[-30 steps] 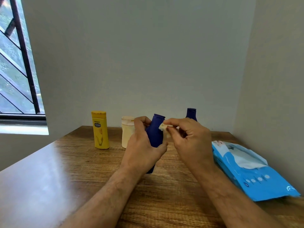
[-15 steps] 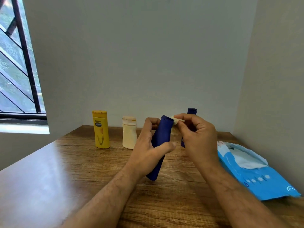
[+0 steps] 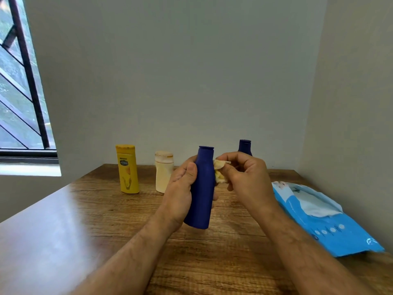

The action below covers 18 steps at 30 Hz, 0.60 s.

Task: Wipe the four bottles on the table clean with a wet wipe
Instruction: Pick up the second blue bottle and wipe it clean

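Behind right hand (image 3: pixel 246 177), second blue bottle (image 3: pixel 245 146) mostly hidden, apparently upright.

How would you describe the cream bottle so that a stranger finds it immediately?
Look at the far edge of the wooden table, near the wall. Two bottles stand there left of the hands; the cream bottle is the right one, beside the yellow bottle. It is shorter, pale and without a label.

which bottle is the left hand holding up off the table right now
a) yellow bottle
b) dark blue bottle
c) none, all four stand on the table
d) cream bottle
b: the left hand grips the dark blue bottle above the table, while the right hand presses a wipe to it.
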Tool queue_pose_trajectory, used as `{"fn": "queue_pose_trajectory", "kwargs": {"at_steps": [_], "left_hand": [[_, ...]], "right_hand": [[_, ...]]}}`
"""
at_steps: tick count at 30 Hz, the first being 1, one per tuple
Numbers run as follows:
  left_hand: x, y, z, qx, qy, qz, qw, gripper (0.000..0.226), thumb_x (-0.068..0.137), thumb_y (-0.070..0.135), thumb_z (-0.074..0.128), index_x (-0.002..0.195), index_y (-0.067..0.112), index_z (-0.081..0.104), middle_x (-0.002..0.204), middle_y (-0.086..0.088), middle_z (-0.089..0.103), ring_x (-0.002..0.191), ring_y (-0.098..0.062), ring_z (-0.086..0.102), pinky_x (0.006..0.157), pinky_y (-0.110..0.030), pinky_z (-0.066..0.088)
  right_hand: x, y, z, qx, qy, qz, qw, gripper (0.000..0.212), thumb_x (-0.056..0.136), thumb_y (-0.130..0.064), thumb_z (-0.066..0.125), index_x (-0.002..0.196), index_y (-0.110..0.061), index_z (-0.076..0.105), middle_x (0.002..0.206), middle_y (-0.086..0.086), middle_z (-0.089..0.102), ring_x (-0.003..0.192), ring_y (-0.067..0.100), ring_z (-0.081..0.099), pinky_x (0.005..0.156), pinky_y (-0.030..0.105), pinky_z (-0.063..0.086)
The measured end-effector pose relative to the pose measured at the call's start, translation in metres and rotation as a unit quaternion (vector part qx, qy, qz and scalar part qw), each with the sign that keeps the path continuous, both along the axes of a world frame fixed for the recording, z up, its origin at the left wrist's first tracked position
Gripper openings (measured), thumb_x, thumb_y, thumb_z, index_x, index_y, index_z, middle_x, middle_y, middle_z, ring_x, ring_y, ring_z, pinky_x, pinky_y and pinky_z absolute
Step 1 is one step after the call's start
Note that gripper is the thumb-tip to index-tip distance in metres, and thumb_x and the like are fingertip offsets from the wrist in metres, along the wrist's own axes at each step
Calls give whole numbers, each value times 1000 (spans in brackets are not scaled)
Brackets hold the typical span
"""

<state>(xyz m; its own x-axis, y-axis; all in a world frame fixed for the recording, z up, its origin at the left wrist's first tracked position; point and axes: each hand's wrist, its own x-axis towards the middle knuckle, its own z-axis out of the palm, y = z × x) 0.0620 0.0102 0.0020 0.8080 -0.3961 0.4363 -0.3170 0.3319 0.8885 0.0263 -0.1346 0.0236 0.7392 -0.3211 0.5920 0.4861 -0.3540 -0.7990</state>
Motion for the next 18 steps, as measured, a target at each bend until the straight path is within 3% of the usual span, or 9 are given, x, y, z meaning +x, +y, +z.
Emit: {"fn": "queue_pose_trajectory", "kwargs": {"at_steps": [4, 8, 11, 13, 15, 18], "left_hand": [[-1, -1, 0, 20, -11, 22, 999, 31, 105, 35, 33, 107, 24, 62, 80, -7, 68, 61, -22, 63, 50, -33, 55], [1, -2, -1, 44, -13, 34, 998, 26, 103, 39, 38, 105, 29, 62, 86, -8, 64, 67, -23, 61, 56, -35, 56], [6, -4, -7, 106, -52, 45, 992, 19, 99, 46, 50, 112, 35, 59, 86, 4, 65, 73, -19, 61, 65, -35, 54], [8, -5, -10, 130, -62, 57, 988, 16, 100, 38, 53, 115, 37, 56, 90, 7, 65, 76, -13, 61, 66, -30, 52], [8, -6, -11, 128, -63, 60, 988, 21, 102, 28, 52, 121, 38, 53, 97, 7, 64, 78, -8, 62, 69, -26, 51], [8, -8, -12, 119, -86, 66, 987, 36, 101, 22, 53, 134, 36, 47, 113, 8, 64, 95, -5, 64, 84, -28, 52]], "right_hand": [[-3, -2, 1, 8, -5, 33, 999, 9, 86, -17, 72, 85, -26, 73, 78, -4, 69, 64, 10, 57, 55, 21, 49], [-3, 1, 1, 43, -6, 28, 999, 7, 87, -20, 71, 85, -27, 73, 76, -4, 69, 61, 6, 58, 52, 20, 50], [3, -1, -1, 72, 7, -16, 997, 5, 88, -22, 70, 89, -27, 73, 83, -4, 71, 75, 10, 65, 62, 25, 54], [5, -5, -1, 80, 11, -45, 996, 5, 88, -23, 70, 91, -27, 72, 86, -5, 71, 82, 13, 67, 68, 29, 57], [6, -7, -1, 80, 10, -63, 995, 5, 88, -24, 70, 91, -28, 72, 86, -6, 70, 83, 14, 67, 72, 32, 59], [5, -8, -2, 57, 10, -83, 995, 5, 89, -24, 69, 92, -27, 71, 87, -8, 69, 85, 12, 65, 73, 30, 58]]}}
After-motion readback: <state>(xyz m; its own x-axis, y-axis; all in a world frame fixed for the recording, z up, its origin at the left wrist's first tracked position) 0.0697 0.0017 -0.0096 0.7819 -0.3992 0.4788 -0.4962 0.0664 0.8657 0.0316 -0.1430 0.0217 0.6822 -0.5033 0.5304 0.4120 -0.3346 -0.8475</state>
